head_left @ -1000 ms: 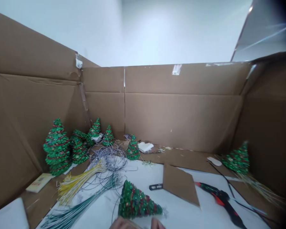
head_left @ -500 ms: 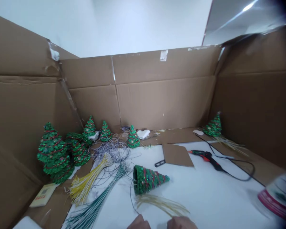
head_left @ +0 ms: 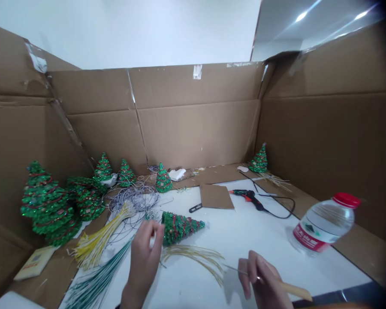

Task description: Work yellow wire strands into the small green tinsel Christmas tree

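Right hand (head_left: 260, 277) grips a pale-handled tool (head_left: 296, 291), thin metal shaft angled toward the left hand (head_left: 145, 245). And there, just beside those curled left fingers, a glittery tree (head_left: 180, 228) lies sideways! Pale strands (head_left: 197, 256) fan between both hands; a red-capped bottle (head_left: 323, 225) sits beyond the right.

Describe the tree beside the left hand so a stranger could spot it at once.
On the white surface between the cardboard walls, find the left hand. The tree lies just right of it, on its side, tip pointing right; the nearest tree behind stands upright.
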Tool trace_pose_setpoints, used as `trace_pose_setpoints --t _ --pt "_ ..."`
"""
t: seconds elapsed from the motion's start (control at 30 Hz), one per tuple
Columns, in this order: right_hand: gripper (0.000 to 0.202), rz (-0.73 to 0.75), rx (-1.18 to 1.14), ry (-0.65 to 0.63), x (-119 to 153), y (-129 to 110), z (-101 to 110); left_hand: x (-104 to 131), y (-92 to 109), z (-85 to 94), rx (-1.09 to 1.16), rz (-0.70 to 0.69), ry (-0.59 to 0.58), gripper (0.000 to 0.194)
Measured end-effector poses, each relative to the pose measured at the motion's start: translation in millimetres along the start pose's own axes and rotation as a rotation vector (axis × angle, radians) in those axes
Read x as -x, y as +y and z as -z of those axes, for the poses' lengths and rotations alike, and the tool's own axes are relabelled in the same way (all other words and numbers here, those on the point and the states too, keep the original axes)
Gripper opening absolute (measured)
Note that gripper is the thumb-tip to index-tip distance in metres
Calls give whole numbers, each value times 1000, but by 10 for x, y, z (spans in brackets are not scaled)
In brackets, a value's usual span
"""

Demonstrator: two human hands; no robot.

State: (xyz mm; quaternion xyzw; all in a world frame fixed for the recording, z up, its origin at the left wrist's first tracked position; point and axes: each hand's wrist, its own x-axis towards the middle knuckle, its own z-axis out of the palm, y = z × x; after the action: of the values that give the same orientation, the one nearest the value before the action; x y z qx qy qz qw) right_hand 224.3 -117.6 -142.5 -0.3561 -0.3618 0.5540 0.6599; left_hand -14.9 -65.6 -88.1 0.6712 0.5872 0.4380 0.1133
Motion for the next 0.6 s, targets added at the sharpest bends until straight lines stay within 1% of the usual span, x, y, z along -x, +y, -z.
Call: trace_pose_setpoints --t 0.03,0.07,0.1,0.13,0.17,0.23,0.27,0.3,0.33,0.4,0.43,0.47,0.53,0.6 --pt "44 -20 -15 46 -27 -17 23 -101 42 -32 -93 -56 46 22" --pt "43 -36 -25 93 -50 -34 53 -170 73 -60 -172 -88 91 23" --pt "43 -48 -31 129 -71 -47 90 -199 98 -84 -212 -119 100 29" --pt "43 -58 -33 154 -91 -50 132 -187 123 -109 -214 -154 63 32" --pt "42 -65 -35 168 -110 -41 177 -138 154 -137 -186 -179 8 32" --pt "42 -66 -46 186 -147 10 261 41 228 -215 -64 -274 -230 28" --pt "42 -65 -52 190 -162 46 291 152 264 -266 0 -353 -314 28" --pt "41 -68 -57 187 -172 81 309 265 292 -325 49 -426 -352 29" --pt "41 -71 -60 181 -178 112 313 375 305 -387 75 -451 -391 29" --pt "40 -89 -63 167 -173 151 283 568 275 -510 176 -378 -607 32" --pt "40 -99 -66 165 -164 159 256 649 231 -566 266 -290 -720 34" --pt "40 -107 -71 168 -154 163 226 716 170 -619 355 -192 -807 36" --pt "40 -117 -84 183 -130 170 178 805 21 -726 384 -135 -854 42" --pt "40 -129 -94 190 -99 192 158 827 -131 -856 401 -101 -873 46"
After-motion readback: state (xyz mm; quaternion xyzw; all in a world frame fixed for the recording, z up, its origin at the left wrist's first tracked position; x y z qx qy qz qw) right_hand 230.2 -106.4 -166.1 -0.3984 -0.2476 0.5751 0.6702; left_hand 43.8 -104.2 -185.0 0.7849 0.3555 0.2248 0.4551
